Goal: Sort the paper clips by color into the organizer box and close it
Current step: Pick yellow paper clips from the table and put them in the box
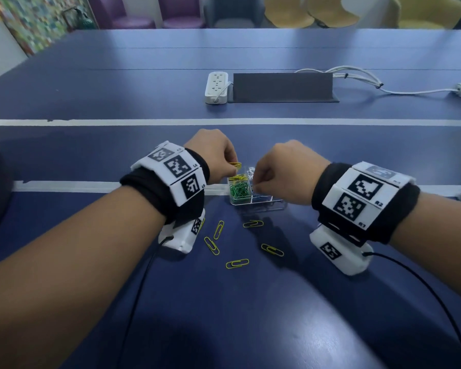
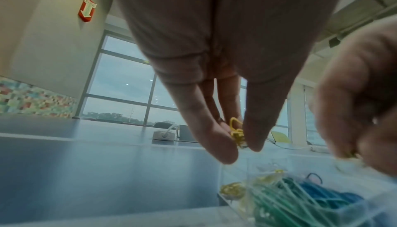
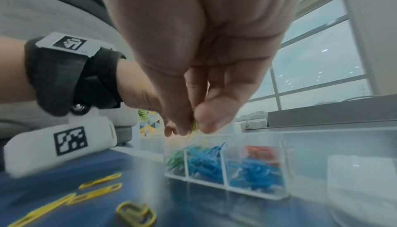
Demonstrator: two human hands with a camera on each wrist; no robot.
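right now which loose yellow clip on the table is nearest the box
The yellow clip lying just in front of the organizer box; the other four lie farther toward the person.

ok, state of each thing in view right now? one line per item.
left hand: pinching yellow clips above the box
right hand: pinching a small clip, colour unclear
organizer box: open, green, blue, yellow and red compartments filled
loose yellow clips: five lying flat on the table, unsorted
power strip: one cable plugged in
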